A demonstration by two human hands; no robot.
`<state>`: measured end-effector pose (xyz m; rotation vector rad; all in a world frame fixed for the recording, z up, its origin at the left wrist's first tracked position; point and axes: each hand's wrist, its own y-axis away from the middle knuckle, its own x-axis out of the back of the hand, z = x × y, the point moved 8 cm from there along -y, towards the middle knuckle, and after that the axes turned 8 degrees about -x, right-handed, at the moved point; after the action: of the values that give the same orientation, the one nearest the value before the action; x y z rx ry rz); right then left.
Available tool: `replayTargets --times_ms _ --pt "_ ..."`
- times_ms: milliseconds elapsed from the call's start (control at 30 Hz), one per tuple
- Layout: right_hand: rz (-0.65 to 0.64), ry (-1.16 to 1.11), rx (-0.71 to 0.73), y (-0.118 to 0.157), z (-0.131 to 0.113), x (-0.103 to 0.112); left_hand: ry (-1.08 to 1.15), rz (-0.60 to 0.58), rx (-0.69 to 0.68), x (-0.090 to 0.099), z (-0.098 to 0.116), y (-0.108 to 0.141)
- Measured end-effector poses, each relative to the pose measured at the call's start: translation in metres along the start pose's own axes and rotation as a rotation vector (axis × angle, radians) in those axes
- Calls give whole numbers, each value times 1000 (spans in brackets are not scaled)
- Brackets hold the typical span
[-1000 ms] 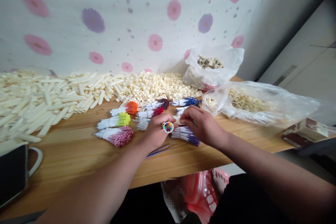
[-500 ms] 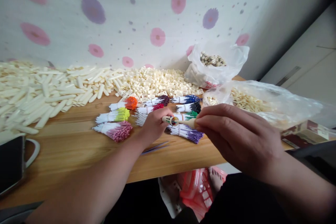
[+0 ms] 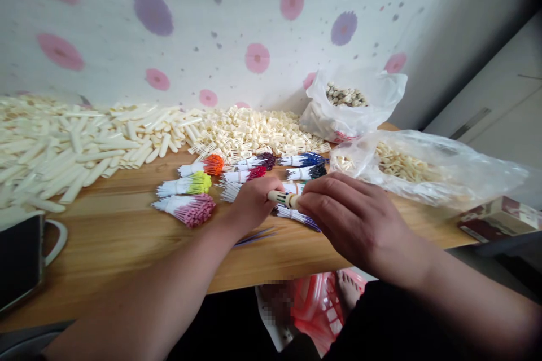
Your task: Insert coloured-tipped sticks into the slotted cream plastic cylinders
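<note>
My left hand (image 3: 258, 200) is closed on the left end of a cream pen barrel (image 3: 283, 198) with coloured slots. At its right end, my right hand (image 3: 353, 208) is closed with the fingers bent down round a cream part that they mostly hide. The barrel lies nearly level between the hands, over the table. Beneath and around them are bundles of white-stemmed refills: pink (image 3: 197, 210), yellow (image 3: 199, 183), orange (image 3: 213, 164), red (image 3: 255, 173), black (image 3: 317, 171) and blue (image 3: 311, 159). A purple bundle (image 3: 298, 217) is partly covered by my right hand.
Long cream tubes (image 3: 80, 146) are heaped at the back left, short slotted pieces (image 3: 254, 130) at the back middle. Plastic bags (image 3: 339, 118) of small parts and a box (image 3: 502, 217) are on the right. A dark device (image 3: 21, 262) sits at the left edge by a white handle (image 3: 57, 242).
My right hand has moved left, up against the slotted barrel, and the gap between the barrel and the cream part has closed. The view has shifted slightly.
</note>
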<state>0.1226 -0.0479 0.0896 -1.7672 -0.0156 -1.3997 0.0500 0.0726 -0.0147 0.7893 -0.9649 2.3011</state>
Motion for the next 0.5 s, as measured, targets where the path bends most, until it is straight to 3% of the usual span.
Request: replayTargets --times_ms 167,400,500 --pt "2 -72 -82 0 11 -12 0 -36 2 -1 2 3" --pt "43 -239 -222 0 32 -20 -132 -78 122 -2 1 8" --pt "38 -315 -354 0 49 -30 -107 -34 165 -2 -1 8"
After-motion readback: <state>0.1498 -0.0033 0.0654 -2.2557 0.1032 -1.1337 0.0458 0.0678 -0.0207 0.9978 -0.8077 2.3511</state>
